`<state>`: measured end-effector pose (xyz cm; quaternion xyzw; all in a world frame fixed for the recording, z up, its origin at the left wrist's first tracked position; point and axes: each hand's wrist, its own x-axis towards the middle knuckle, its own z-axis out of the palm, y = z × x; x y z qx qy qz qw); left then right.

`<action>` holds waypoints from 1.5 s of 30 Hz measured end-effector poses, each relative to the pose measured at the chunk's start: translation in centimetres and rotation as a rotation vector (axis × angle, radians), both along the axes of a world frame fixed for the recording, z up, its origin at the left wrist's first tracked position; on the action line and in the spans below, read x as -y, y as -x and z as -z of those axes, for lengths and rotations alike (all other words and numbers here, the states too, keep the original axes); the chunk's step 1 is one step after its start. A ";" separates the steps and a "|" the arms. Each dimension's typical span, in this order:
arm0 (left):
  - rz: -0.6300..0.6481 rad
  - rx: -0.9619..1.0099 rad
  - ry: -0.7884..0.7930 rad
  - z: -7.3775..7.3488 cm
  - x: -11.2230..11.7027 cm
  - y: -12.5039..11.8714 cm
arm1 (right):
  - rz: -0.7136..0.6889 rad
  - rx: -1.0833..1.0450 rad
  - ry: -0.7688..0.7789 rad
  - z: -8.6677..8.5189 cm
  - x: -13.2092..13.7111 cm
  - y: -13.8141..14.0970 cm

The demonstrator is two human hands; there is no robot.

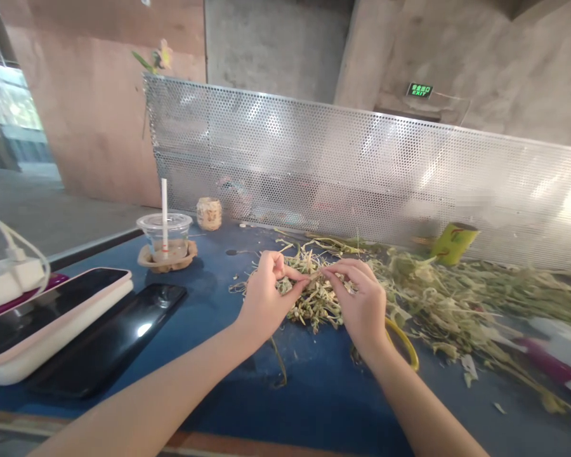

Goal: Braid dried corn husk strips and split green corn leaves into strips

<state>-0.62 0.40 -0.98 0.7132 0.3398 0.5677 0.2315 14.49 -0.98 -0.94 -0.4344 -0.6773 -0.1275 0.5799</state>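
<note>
My left hand (265, 293) and my right hand (360, 302) meet over a pile of dried, pale green plant stems (314, 295) on a blue table (209, 330). Both pinch the same thin dry stem (314, 277) between thumb and fingertips, one at each end. The remaining fingers of each hand are curled. A yellow ring, perhaps a scissors handle (402, 343), lies on the table just under my right wrist.
More dried stems (480, 298) spread to the right. A plastic cup with a straw (165, 236), a small jar (209, 213), a black phone (109, 339), a white-cased phone (52, 320) and a charger (9, 273) sit left. A perforated metal screen (361, 171) backs the table; a green can (453, 242) stands by it.
</note>
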 end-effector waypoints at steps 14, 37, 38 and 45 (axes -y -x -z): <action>0.203 -0.151 0.048 -0.6 0.1 0.4 | -0.235 0.162 0.044 -0.8 0.4 -0.7; 0.521 0.033 0.623 -0.8 -1.9 1.9 | -0.259 0.508 0.147 -1.1 1.2 -1.7; 0.521 0.027 0.624 -0.7 -2.0 1.9 | -0.281 0.493 0.166 -1.1 1.1 -1.6; 0.544 0.083 0.683 -0.4 -2.0 1.7 | -0.309 0.489 0.131 -0.9 1.2 -1.4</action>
